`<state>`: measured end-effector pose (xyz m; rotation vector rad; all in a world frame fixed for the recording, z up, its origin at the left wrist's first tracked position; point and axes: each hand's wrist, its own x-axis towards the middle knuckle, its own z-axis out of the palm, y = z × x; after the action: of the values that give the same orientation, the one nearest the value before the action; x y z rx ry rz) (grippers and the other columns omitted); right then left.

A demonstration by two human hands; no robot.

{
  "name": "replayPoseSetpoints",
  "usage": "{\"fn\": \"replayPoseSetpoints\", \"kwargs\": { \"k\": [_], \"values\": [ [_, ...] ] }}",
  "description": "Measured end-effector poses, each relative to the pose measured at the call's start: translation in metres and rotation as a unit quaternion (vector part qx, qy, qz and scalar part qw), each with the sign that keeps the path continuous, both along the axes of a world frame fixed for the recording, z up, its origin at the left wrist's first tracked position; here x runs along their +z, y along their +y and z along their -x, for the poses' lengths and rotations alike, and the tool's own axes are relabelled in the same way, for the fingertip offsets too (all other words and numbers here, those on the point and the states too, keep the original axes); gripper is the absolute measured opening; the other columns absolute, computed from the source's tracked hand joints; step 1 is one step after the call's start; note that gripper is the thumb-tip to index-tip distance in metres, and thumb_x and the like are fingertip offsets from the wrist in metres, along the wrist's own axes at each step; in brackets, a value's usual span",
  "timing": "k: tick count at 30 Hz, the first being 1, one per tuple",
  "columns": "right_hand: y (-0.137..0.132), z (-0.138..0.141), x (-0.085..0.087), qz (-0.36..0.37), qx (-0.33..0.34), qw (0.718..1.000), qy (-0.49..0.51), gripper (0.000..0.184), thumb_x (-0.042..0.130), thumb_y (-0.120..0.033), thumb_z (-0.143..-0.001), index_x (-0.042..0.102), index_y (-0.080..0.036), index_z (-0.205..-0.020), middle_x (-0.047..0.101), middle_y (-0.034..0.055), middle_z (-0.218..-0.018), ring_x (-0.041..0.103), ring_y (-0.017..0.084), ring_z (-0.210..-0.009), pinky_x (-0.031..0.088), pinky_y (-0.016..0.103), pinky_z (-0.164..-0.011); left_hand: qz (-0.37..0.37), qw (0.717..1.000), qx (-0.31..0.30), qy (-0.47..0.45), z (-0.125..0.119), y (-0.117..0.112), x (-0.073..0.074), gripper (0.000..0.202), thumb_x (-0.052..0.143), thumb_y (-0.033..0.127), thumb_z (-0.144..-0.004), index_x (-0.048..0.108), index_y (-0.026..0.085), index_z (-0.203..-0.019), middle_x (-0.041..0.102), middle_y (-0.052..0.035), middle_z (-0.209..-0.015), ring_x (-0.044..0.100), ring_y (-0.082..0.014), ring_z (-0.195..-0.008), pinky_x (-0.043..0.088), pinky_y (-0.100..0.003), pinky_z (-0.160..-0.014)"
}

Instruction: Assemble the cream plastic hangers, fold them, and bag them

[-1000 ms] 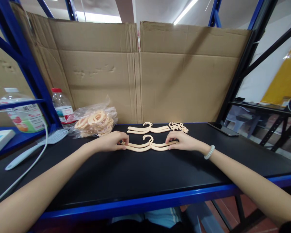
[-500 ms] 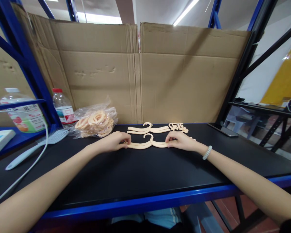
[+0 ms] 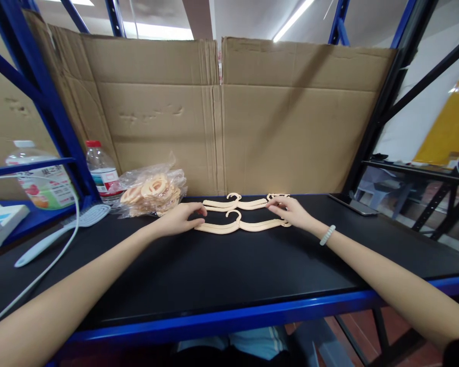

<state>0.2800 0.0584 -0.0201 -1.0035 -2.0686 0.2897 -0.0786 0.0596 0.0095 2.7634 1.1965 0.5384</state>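
Observation:
A cream folding clothes hanger (image 3: 220, 229) lies flat on the black tabletop, its hook pointing away from me. Just behind it is a second cream hanger (image 3: 248, 205), laid the same way. My left hand (image 3: 178, 220) is at the left end of the nearer hanger, thumb and fingers apart with nothing between them. Over the right side, my right hand (image 3: 290, 211) hovers by the ends of both hangers, its fingers also spread and holding nothing. Small cream parts (image 3: 277, 195) lie at the back right, mostly hidden by my right hand.
At the back left sits a clear bag of cream rings (image 3: 153, 191), beside a red-capped bottle (image 3: 104, 176). A pale blue slotted spatula (image 3: 61, 234) and a white cable lie at the left. A phone (image 3: 352, 204) is at the right. Cardboard (image 3: 290, 117) walls the back.
Both hands have let go of the nearer hanger's ends and opened. My right hand has lifted slightly away and back. The hangers stay about where they were.

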Motion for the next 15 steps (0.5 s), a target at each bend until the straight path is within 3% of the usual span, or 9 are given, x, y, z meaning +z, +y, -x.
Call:
{"fn": "replayPoseSetpoints", "kwargs": {
  "k": [5, 11, 15],
  "values": [
    [0.021, -0.026, -0.001, 0.033, -0.072, 0.995, 0.067, 0.026, 0.053, -0.039, -0.081, 0.065, -0.016, -0.083, 0.068, 0.0071, -0.083, 0.061, 0.017, -0.071, 0.048, 0.03, -0.067, -0.04, 0.995, 0.036, -0.084, -0.001, 0.013, -0.021, 0.026, 0.045, 0.036, -0.084, 0.058, 0.018, -0.096, 0.066, -0.0066, -0.099, 0.06, -0.0215, -0.092, 0.046, -0.034, -0.083],
    [0.04, -0.052, -0.004, -0.007, -0.156, 0.988, -0.014, 0.021, 0.051, -0.031, -0.081, 0.066, -0.017, -0.084, 0.069, 0.0062, -0.08, 0.061, 0.018, -0.068, 0.047, 0.03, -0.064, -0.068, 0.993, 0.043, -0.087, 0.0, 0.025, -0.034, 0.031, 0.039, 0.037, -0.088, 0.059, 0.017, -0.102, 0.065, -0.0091, -0.106, 0.057, -0.023, -0.101, 0.043, -0.04, -0.094],
    [0.047, -0.066, -0.002, -0.048, -0.193, 0.976, -0.083, 0.018, 0.051, -0.022, -0.081, 0.068, -0.017, -0.083, 0.069, 0.006, -0.078, 0.063, 0.019, -0.073, 0.048, 0.031, -0.07, -0.042, 0.997, 0.036, -0.055, 0.002, 0.03, -0.038, 0.047, 0.031, 0.044, -0.092, 0.055, 0.013, -0.118, 0.052, -0.0139, -0.132, 0.045, -0.0238, -0.124, 0.031, -0.041, -0.107]
  ]
}}
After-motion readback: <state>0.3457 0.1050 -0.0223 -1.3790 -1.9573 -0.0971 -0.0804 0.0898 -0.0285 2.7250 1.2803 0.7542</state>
